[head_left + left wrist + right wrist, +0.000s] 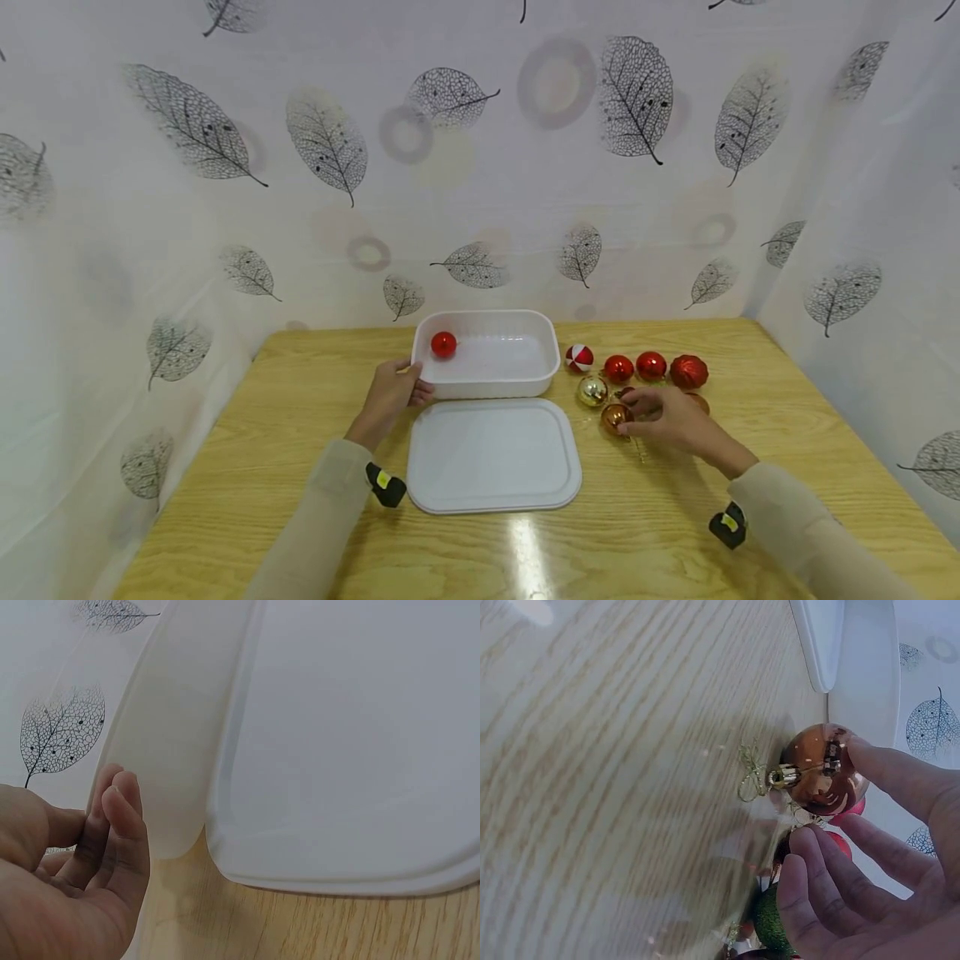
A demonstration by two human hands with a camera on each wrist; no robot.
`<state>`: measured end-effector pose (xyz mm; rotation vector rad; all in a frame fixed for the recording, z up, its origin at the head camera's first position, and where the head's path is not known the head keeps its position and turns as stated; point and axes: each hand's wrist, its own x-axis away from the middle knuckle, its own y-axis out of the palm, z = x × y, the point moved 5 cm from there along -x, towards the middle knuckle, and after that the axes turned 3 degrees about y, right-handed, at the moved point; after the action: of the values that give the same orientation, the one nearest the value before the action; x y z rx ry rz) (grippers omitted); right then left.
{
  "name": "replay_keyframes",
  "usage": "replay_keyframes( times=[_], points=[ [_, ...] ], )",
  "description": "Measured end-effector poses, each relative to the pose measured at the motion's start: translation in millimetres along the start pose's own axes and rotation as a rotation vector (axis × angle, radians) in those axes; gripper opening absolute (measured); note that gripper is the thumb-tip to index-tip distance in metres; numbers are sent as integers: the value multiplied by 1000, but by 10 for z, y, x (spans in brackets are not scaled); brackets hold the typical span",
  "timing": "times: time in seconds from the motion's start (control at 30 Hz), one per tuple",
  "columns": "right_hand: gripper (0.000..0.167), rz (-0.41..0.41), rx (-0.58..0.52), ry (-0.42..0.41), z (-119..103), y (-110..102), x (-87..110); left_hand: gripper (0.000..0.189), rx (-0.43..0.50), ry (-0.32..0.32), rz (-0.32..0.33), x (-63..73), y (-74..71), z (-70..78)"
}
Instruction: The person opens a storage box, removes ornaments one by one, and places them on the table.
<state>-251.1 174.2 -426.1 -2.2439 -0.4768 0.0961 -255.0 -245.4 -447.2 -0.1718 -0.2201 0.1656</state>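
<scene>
At the front left corner of a white plastic box (525,386), my left hand (390,398) grips the rim, thumb over the edge and fingers against the outer wall. Inside the box lies a shiny red Christmas ball (443,345). My right hand (672,425) pinches a copper-coloured Christmas ball (821,772) between thumb and index finger, its gold cap and cord loop pointing away from the palm. Beneath the other fingers, a green glitter ball (771,919) shows in the right wrist view. A gold ball (592,391) lies just left of the copper one.
The white lid (495,454) lies flat in front of the box. Right of the box, a red-and-white ball (580,358), two shiny red balls (618,368) and a ridged red ball (688,372) form a row on the wooden table (300,392). Behind hangs a leaf-print curtain (480,200).
</scene>
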Motion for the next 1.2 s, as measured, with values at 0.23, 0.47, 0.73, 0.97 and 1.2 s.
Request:
replay_keyframes(
  times=[0.23, 0.47, 0.73, 0.97, 1.2],
  points=[
    [50, 18, 31, -28, -67, -70, -37, 47, 4, -10, 4, 0, -6, 4],
    [48, 1, 18, -15, -158, -121, -105, 47, 1, -5, 0, -7, -17, -5],
    [48, -6, 35, -42, -390, -168, -266, 47, -1, -11, 5, -18, -14, -18],
    [51, -37, 35, -83, -704, -128, -526, 47, 1, -7, 8, -16, -18, -23],
    [47, -52, 5, -162, -1060, 67, -827, 46, 2, -5, 13, -2, -12, -7]
  ],
)
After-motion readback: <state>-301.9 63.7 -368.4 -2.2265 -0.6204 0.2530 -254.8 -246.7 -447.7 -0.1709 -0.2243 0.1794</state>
